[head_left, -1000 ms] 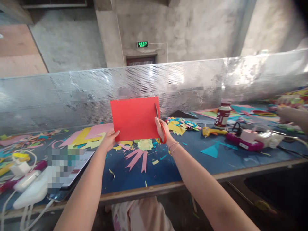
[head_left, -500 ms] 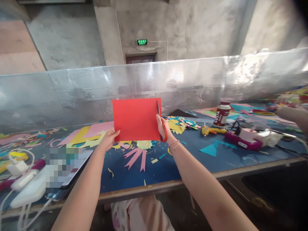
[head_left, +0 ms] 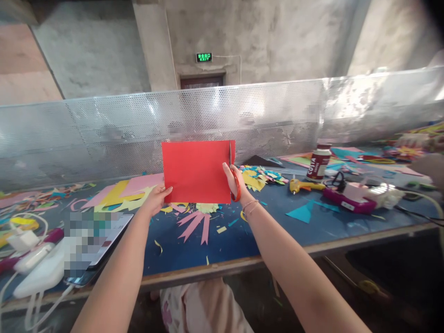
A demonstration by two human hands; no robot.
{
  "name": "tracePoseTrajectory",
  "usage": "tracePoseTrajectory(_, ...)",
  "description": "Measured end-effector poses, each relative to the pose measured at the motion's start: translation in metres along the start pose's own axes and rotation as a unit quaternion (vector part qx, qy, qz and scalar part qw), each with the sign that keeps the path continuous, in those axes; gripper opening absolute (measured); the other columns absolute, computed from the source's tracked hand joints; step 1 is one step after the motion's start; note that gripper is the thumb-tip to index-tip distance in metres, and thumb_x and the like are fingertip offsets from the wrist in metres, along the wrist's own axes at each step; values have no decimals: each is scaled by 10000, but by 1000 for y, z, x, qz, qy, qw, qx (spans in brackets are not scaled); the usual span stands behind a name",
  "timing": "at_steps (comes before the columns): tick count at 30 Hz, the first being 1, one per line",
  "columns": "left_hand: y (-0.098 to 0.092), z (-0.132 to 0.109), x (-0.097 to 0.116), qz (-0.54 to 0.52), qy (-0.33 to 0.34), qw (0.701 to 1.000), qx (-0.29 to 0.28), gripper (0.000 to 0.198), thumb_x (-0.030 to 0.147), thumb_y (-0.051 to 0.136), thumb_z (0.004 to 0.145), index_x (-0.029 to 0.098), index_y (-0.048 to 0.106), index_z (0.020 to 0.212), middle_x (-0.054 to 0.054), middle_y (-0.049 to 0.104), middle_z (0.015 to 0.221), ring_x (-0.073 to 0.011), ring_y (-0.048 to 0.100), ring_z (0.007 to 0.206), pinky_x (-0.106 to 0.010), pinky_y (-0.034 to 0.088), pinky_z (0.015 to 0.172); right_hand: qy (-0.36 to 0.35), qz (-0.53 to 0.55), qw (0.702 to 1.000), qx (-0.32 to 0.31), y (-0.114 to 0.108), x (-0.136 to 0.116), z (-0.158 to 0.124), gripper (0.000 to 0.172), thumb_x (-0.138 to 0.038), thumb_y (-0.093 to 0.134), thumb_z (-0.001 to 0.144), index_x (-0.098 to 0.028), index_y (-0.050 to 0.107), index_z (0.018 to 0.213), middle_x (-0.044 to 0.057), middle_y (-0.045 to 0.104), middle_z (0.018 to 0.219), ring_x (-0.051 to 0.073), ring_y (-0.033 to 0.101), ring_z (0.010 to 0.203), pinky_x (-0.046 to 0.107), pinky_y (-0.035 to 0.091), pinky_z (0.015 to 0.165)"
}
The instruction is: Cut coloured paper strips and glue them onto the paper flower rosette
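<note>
My left hand (head_left: 160,196) pinches the lower left corner of a red sheet of paper (head_left: 196,171), thumb in front. The sheet stands raised in front of me above the table. My right hand (head_left: 236,180) is closed round red-handled scissors (head_left: 238,187) at the sheet's right side. Their dark blades point upward, reaching near the top edge, with a narrow strip of red to their right. Below the sheet lie a pale yellow paper rosette (head_left: 207,208), partly covered, and pink ribbon-shaped tails (head_left: 194,226).
Pink and yellow sheets (head_left: 114,196) lie to the left, near a phone (head_left: 107,240) and white chargers. On the right are a yellow glue gun (head_left: 305,186), a Costa bottle (head_left: 318,162), a purple power strip (head_left: 350,201) and blue scraps. Another person's blurred hand (head_left: 425,164) shows far right.
The scissors' blades stand more upright, and the strip at the sheet's right edge has spread slightly outward. My left hand keeps its hold on the corner. The view has shifted a little.
</note>
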State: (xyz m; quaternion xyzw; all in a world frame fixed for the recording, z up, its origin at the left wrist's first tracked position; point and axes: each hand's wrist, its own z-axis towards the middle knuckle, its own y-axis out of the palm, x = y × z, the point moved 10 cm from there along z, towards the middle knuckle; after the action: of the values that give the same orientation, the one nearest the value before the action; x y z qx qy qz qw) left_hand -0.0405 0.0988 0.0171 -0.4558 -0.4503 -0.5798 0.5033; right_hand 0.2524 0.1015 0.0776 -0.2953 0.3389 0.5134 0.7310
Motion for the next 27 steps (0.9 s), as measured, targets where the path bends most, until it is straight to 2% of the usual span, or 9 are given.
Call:
tracePoseTrajectory(3,0,1,-1,-5,0,1000,1,388,292,737,697,163,625,1046,-93,721,952,-167,672,587,-223,503,392,17,-15,1000,7,-2,3,1,507,-683,380,826,-222,382,614,-26,375,563,137,354,577,287,307,568)
tracePoseTrajectory(7,-2,1,-2,-2,-5,1000,10,397,280,741,699,160,623,1059,-96,718,957,-157,666,577,-217,494,391,18,-13,1000,11,-2,5,1,522,-698,417,801,-223,346,597,-32,353,538,129,337,560,282,291,550)
tracePoseTrajectory(10,-2,0,-3,7,-15,1000,9,400,290,731,713,154,625,1075,-98,722,938,-148,657,559,-205,472,385,16,-1,1000,-1,1,6,1,508,-701,428,796,-222,393,630,-30,396,564,134,375,577,284,325,573)
tracePoseTrajectory(14,1,-4,-1,15,-32,999,12,431,279,751,691,150,634,1086,-92,731,884,-162,668,587,-205,474,417,13,-9,1000,2,-1,4,1,493,-703,470,769,-213,494,718,2,516,667,170,476,693,307,392,682)
tracePoseTrajectory(18,4,-7,2,5,-35,999,6,435,263,766,672,156,640,1074,-80,734,850,-178,679,611,-215,488,439,24,-15,1000,7,-3,1,2,496,-694,482,764,-200,520,749,29,560,739,200,515,784,315,399,727)
tracePoseTrajectory(22,0,-3,-4,8,-39,999,5,442,272,761,674,153,630,1079,-79,731,847,-177,674,586,-218,474,417,13,-33,999,14,-6,-4,2,490,-685,446,794,-212,434,664,-12,457,625,157,448,660,295,360,645)
tracePoseTrajectory(25,-1,1,-8,-3,-33,999,-3,441,274,764,669,149,631,1071,-90,730,877,-204,700,689,-238,510,487,10,-50,998,26,-9,-4,2,523,-686,378,823,-219,332,591,-35,343,543,124,347,564,285,299,570)
tracePoseTrajectory(27,-2,3,-9,-6,-32,999,-4,425,269,766,664,147,637,1049,-94,729,887,-216,706,743,-249,524,530,19,-55,998,28,-9,-1,2,539,-691,367,823,-218,308,572,-38,321,524,117,321,544,284,281,554)
